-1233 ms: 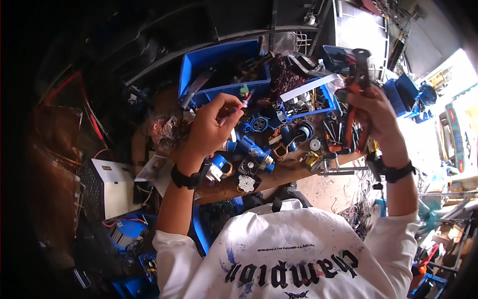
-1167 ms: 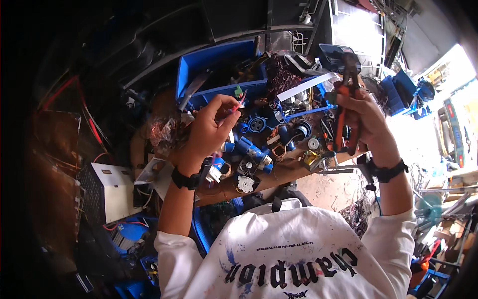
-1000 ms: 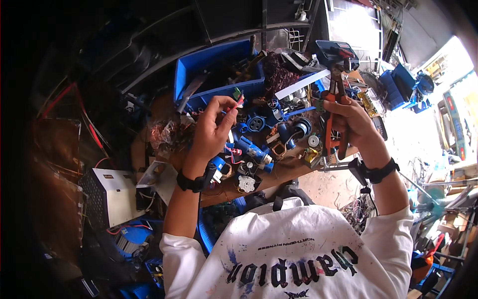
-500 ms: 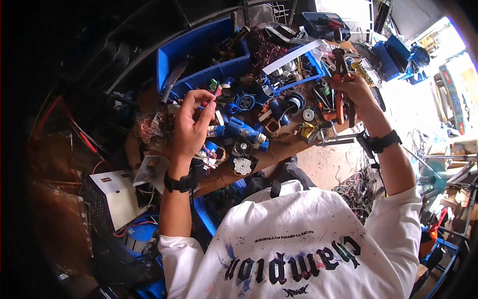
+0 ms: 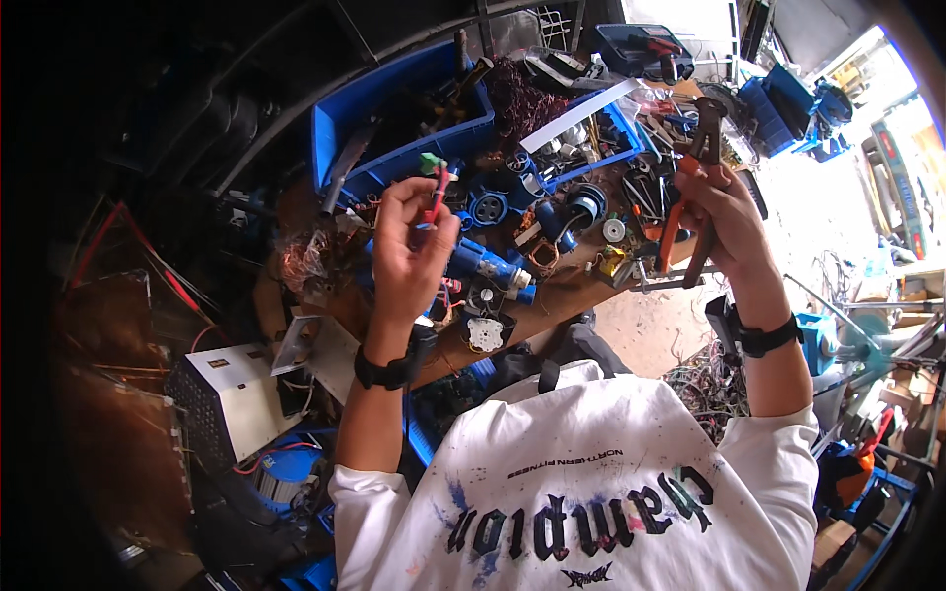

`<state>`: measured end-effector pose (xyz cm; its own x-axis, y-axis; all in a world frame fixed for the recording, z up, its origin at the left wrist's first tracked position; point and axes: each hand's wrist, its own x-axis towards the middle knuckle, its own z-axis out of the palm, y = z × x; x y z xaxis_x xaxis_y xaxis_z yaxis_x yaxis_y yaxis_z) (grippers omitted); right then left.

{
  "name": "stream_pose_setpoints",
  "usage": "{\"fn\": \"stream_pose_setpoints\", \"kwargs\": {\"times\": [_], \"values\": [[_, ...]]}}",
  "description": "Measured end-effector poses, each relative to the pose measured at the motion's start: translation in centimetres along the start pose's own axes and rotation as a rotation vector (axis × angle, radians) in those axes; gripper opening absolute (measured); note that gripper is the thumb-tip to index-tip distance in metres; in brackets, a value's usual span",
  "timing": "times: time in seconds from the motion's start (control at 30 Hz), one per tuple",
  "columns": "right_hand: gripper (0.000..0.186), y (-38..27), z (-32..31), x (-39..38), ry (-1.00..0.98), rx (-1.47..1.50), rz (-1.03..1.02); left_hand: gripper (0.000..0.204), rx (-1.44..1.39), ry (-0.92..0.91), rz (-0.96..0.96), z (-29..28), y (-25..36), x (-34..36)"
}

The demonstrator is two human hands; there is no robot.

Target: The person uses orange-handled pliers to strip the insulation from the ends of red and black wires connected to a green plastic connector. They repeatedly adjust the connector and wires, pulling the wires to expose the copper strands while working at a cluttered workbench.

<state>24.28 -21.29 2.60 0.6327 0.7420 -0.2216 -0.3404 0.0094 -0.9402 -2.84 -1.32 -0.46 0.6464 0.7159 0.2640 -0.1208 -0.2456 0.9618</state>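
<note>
My left hand (image 5: 406, 261) is raised over the near left part of the workbench, its fingers closed on short red wires (image 5: 440, 194) that stick up from the grip. A small green part (image 5: 432, 163) shows just beyond the wires; whether it is joined to them I cannot tell. On the right, my right hand (image 5: 731, 219) is wrapped round a pair of end-cutting pliers (image 5: 708, 128), jaws pointing up and away, with one orange handle and one dark handle hanging below the fingers. Between the hands lie blue motor housings (image 5: 481, 261) and a round white part (image 5: 614, 230).
A large blue bin (image 5: 340, 123) of tools stands at the back left. Behind the middle sits a smaller blue tray (image 5: 631, 138) of metal parts under a white strip (image 5: 576, 116). Loose pliers lie right of it. A tangle of wires (image 5: 705, 379) is on the floor.
My right hand has lifted the pliers up and a little right. The left hand has shifted slightly right and nearer, still gripping the red wires, which now stand more upright.
</note>
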Motion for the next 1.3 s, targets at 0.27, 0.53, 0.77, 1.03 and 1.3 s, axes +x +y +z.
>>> {"fn": "stream_pose_setpoints", "kwargs": {"times": [0.27,0.53,0.77,1.03,1.3], "values": [[0.024,-0.5,7.7,-1.0,-0.183,0.182,-0.011,0.040,0.295,-0.165,0.046,6.0,2.9,0.7],[0.021,2.2,6.4,-1.5,-0.147,0.124,0.128,0.028,0.029,-0.018,-0.154,0.4,-12.6,2.4],[0.012,6.8,6.6,-0.4,-0.136,0.126,0.317,0.040,0.188,0.084,-0.183,0.8,-23.1,3.3],[0.021,8.8,6.6,-0.3,-0.160,0.251,0.407,0.045,0.290,0.070,-0.231,-0.6,-23.2,1.9],[0.027,11.8,8.1,1.0,-0.102,0.110,0.300,0.039,-0.324,-0.104,-0.619,4.3,-12.0,-2.3]]}}
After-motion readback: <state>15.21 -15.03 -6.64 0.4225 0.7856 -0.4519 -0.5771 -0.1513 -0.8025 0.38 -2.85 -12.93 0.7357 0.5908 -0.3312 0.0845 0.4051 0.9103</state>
